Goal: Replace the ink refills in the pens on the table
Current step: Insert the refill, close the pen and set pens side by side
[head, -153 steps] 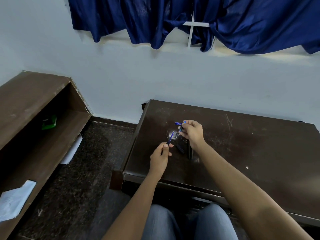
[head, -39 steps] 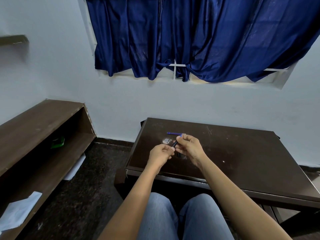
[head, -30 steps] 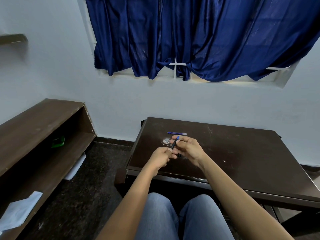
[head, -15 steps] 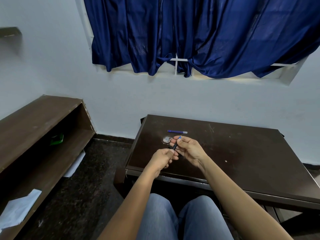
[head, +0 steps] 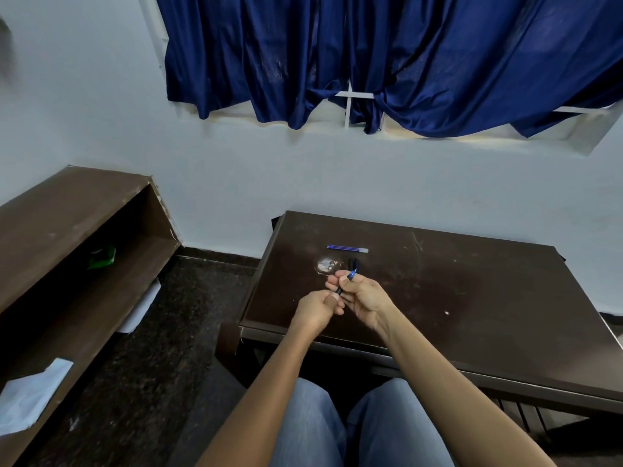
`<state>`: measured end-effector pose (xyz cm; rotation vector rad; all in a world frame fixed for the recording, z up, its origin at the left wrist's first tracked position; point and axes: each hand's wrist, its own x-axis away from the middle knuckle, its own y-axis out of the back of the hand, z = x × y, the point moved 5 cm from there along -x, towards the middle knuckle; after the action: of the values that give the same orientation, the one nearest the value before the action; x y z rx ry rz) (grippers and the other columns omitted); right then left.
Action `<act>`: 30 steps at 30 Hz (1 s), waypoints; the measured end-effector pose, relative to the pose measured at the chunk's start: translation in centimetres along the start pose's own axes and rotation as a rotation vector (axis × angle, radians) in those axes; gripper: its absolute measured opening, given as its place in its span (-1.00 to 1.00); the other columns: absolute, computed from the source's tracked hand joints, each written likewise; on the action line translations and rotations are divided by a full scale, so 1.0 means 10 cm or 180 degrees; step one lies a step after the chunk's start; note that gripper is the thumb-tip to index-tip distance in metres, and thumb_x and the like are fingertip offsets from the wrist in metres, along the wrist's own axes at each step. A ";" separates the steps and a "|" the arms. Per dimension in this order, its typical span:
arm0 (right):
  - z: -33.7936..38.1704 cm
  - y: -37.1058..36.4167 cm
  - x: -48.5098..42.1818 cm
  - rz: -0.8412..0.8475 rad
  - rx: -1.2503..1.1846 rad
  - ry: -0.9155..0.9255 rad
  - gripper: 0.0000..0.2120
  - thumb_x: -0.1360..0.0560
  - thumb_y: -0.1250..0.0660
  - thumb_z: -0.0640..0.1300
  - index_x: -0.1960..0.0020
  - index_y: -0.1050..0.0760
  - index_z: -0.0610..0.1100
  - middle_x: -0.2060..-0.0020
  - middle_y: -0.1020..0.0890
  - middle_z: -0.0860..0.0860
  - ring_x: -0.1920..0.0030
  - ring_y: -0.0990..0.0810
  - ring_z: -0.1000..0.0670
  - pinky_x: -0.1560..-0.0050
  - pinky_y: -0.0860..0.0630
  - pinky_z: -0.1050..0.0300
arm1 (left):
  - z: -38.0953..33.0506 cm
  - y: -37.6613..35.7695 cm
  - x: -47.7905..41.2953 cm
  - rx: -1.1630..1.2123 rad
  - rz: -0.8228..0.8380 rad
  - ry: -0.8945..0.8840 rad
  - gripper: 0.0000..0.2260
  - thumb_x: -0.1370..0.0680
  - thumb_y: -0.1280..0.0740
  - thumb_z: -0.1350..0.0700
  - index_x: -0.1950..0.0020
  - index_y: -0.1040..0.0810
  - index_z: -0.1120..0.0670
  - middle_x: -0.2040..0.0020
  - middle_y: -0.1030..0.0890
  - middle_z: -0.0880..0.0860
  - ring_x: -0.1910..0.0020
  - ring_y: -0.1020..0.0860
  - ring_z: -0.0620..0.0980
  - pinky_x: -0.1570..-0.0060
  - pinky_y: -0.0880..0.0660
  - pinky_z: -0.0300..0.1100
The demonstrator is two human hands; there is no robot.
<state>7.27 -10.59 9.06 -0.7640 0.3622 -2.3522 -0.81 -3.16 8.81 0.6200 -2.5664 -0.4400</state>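
What's changed: approx 5 s ago my R hand (head: 365,298) held the spare refills (head: 347,248) along w/ the pen (head: 351,275). Now the refills lie on the table (head: 472,298), just past my hands, nothing touching them. In the last sec or so my hands have barely shifted and stay bunched at the near-left part of the table. A bit more of the pen's blue end shows above my R fingers than before. A dark piece (head: 354,263) shows on the table between hands and refills; prob a pen part, can't tell which.

Meaning for the task, as I read it: the picking-out is over and I'm mid-assembly on this one pen, feeding or seating the insert, not yet closed up. Can't tell how deep it sits; fingers cover the middle.

Hands: R hand curled round the pen's upper part, thumb and fingers pinching it. L hand (head: 317,311) curled, pinching the lower dark end. The two hands touch.

Pen: held above the table, off its surface. Long axis runs diagonal, blue end up, away from me and to the R; dark end down toward the L hand and me. The refills' long axis runs L–R, approx parallel to the far table edge, pale end to the R.
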 end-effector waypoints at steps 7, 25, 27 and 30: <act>-0.34 0.12 -0.29 -0.1015 -0.0309 -0.0334 -0.85 -0.57 -0.20 -0.36 0.01 -0.54 -0.23 0.15 -0.67 -0.11 0.15 -0.65 -0.01 0.48 -0.50 0.30 | 0.25 -0.12 -0.19 -0.1733 -0.0763 -0.0439 -0.83 -0.62 -0.19 0.07 -0.11 -0.51 0.08 0.06 -0.63 0.07 0.07 -0.60 0.05 0.09 -0.57 -0.07; -0.12 0.33 -1.53 -0.0236 0.5090 0.0258 -0.60 -0.51 -0.33 -0.13 -0.34 -0.43 -0.08 -0.21 -0.56 -0.14 -0.20 -0.55 -0.20 -0.19 -0.51 -0.10 | 0.83 0.10 -0.81 -0.0285 -0.0471 0.0480 -0.80 -0.62 -0.14 0.16 0.03 -0.56 0.04 0.14 -0.62 -0.02 0.19 -0.51 -0.16 0.12 -0.38 -0.25; -0.22 0.26 -1.57 -0.0022 0.5457 0.0284 -0.56 -0.53 -0.30 -0.13 -0.39 -0.37 -0.08 -0.25 -0.50 -0.15 -0.24 -0.51 -0.19 -0.19 -0.50 -0.10 | 0.87 0.10 -0.83 -0.0312 -0.0473 0.0508 -0.80 -0.62 -0.14 0.15 0.03 -0.56 0.05 0.16 -0.61 -0.03 0.21 -0.50 -0.15 0.13 -0.39 -0.23; -0.39 0.23 -1.60 0.0213 0.5890 0.0399 -0.57 -0.54 -0.25 -0.21 -0.40 -0.34 -0.08 -0.26 -0.45 -0.14 -0.27 -0.45 -0.18 -0.19 -0.50 -0.10 | 0.90 0.11 -0.86 -0.0364 -0.0520 0.0512 -0.80 -0.61 -0.15 0.13 0.05 -0.56 0.05 0.18 -0.60 -0.03 0.19 -0.53 -0.10 0.12 -0.43 -0.20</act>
<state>16.19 -1.85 -1.90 0.3234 -1.5029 -1.6193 1.11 3.83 -1.41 0.7930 -2.3308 -0.5632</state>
